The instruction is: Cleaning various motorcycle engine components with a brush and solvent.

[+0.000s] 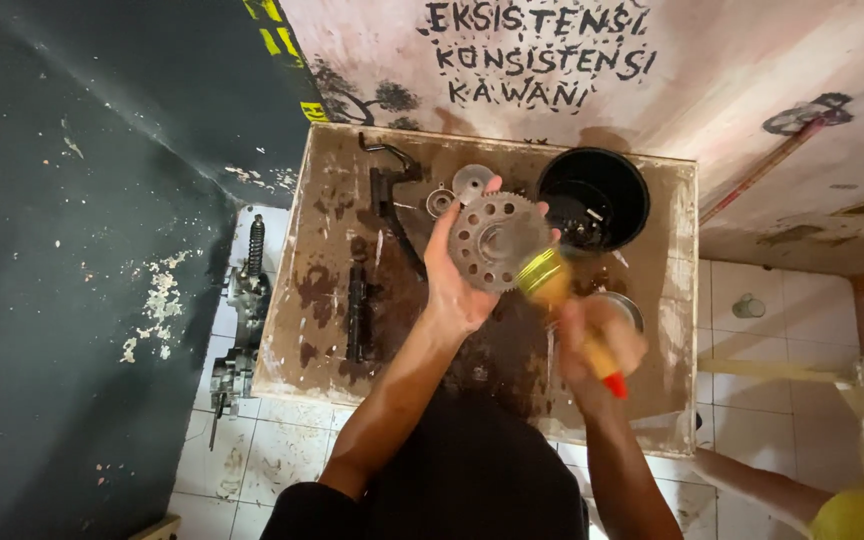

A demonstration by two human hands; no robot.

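Note:
My left hand holds up a round metal sprocket with holes around its face, above a stained wooden table. My right hand grips a paintbrush with a yellow handle and red tip. The brush end rests against the sprocket's lower right edge and looks blurred.
On the table lie a black bucket, a dark curved lever, small round metal parts and a dark shaft. Engine parts sit on the tiled floor at left. Another person's arm shows at lower right.

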